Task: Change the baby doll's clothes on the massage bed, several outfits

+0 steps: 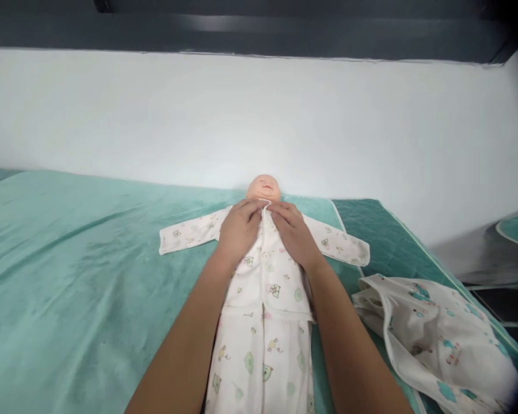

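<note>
A baby doll lies on its back with its head by the wall, dressed in a white baby shirt printed with small bears. Both sleeves are spread out to the sides. At the top of the shirt's front opening, just below the doll's chin, my left hand pinches the left edge with fingers closed. My right hand grips the opposite edge, close to the left one. Below them a button shows on the front. Matching baby pants extend from under the shirt's hem toward me.
A white cloth with teal prints lies crumpled at the right. Light green fabric covers the bed, with a darker quilted mat on the right. Behind stands a white wall, below a dark beam.
</note>
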The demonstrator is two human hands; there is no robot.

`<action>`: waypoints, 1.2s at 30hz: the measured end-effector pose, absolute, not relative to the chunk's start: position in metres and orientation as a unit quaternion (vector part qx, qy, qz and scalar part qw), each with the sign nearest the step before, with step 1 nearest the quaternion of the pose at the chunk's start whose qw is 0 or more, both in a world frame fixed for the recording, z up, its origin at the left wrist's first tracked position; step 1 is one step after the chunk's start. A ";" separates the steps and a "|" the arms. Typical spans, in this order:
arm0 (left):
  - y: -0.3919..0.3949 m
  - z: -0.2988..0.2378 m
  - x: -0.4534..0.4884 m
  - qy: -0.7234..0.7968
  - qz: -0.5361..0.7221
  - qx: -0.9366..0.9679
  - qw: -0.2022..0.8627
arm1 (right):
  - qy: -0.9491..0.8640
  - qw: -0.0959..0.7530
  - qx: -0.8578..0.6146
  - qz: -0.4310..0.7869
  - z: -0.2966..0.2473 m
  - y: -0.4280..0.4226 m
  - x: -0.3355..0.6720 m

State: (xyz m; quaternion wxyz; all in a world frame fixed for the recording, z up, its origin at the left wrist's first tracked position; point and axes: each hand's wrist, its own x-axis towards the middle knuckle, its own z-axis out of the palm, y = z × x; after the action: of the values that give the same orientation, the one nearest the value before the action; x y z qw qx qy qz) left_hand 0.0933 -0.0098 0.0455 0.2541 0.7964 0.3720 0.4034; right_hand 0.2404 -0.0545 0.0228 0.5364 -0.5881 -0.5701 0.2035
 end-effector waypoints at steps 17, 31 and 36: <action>-0.049 0.036 0.077 0.378 0.392 0.825 0.150 | -0.507 0.642 -0.543 0.191 0.014 -0.089 0.228; -0.049 0.037 0.068 0.378 0.403 0.788 0.271 | -0.520 0.637 -0.526 0.215 0.016 -0.101 0.222; -0.050 0.039 0.068 0.383 0.412 0.760 0.326 | -0.526 0.629 -0.535 0.203 0.018 -0.105 0.219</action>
State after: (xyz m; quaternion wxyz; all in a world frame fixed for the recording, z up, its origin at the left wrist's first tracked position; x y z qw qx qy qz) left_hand 0.0684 -0.0498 0.0388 0.3256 0.7596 0.3835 0.4123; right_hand 0.2193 -0.1052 0.0182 0.6292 -0.5348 -0.5262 0.2033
